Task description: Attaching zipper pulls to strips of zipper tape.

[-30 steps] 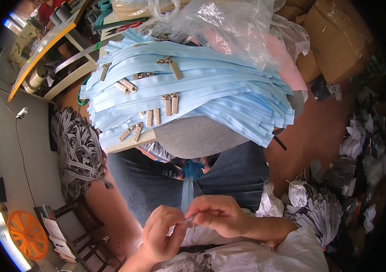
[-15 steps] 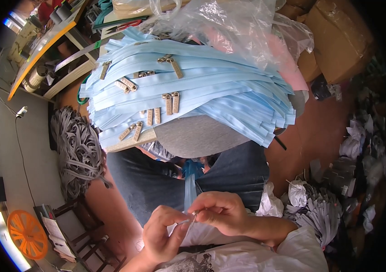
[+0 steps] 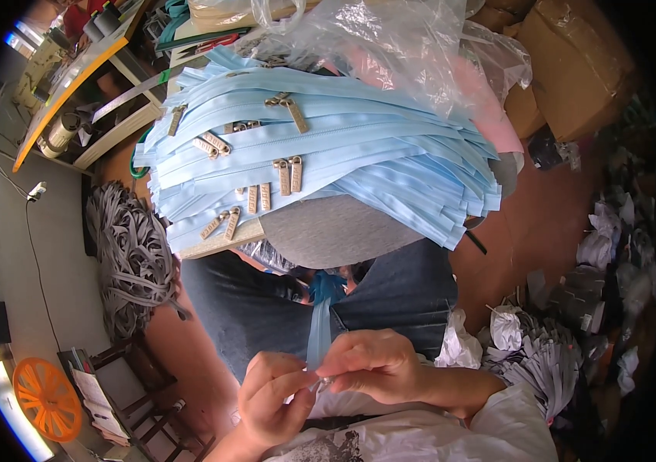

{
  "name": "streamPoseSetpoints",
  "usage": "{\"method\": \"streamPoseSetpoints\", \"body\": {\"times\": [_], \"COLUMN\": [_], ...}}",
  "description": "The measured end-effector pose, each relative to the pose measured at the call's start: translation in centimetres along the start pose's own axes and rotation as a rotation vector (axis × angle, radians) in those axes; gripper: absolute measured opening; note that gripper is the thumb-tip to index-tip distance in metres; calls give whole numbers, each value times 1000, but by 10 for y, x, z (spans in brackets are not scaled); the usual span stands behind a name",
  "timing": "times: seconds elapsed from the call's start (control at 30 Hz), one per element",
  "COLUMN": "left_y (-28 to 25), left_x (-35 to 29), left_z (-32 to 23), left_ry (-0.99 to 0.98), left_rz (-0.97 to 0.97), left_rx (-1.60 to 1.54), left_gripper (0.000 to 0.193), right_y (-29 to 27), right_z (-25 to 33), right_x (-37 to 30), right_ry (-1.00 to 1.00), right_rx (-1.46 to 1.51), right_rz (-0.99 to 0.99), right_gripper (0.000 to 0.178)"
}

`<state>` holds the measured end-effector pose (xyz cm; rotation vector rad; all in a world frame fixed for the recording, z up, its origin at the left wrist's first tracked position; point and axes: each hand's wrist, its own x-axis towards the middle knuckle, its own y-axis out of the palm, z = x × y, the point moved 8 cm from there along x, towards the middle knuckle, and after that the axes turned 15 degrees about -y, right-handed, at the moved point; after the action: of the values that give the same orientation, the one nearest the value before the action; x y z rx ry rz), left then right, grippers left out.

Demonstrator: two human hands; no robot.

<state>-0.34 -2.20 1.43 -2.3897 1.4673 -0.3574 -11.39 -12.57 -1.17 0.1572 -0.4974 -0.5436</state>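
In front of my lap hangs a light blue zipper [image 3: 319, 331], its upper end running up to my two hands. My left hand [image 3: 272, 396] is closed, thumb and fingers pinching at the zipper's end. Close against it, my right hand [image 3: 374, 363] pinches a small metal zipper slider [image 3: 326, 380], mostly covered by the fingertips. The lower length drops between my knees to a blue bunch [image 3: 326, 286]. Beyond my lap, a thick pile of light blue zippers [image 3: 328, 131] lies on a table with a grey cloth [image 3: 335, 231]; metal pull tabs [image 3: 285, 177] show on its left part.
Clear plastic bags [image 3: 374, 46] cover the back of the table, beside cardboard boxes [image 3: 574, 61]. Grey strips [image 3: 131, 262] heap at the left, more grey strips [image 3: 543, 366] at the right. An orange wheel [image 3: 47, 399] stands at lower left; a workbench [image 3: 74, 85] is far left.
My hands have come closer together, fingertips now meeting. My left fingers have curled in over the zipper end, and the slider sits slightly lower, more hidden. The pile is unchanged.
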Motion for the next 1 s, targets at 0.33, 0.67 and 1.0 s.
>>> {"method": "streamPoseSetpoints", "body": {"times": [0.33, 0.67, 1.0], "left_y": [-1, 0, 1], "left_x": [-2, -2, 4], "left_z": [0, 0, -4], "left_ry": [21, 11, -5], "left_rz": [-5, 4, 40], "left_rx": [0, 24, 42], "left_gripper": [32, 31, 26], "right_y": [0, 1, 2], "right_z": [1, 0, 0], "right_x": [-1, 1, 0], "right_ry": [-32, -30, -36], "right_rx": [44, -22, -96], "right_rz": [-7, 33, 23], "right_gripper": [31, 33, 34]}}
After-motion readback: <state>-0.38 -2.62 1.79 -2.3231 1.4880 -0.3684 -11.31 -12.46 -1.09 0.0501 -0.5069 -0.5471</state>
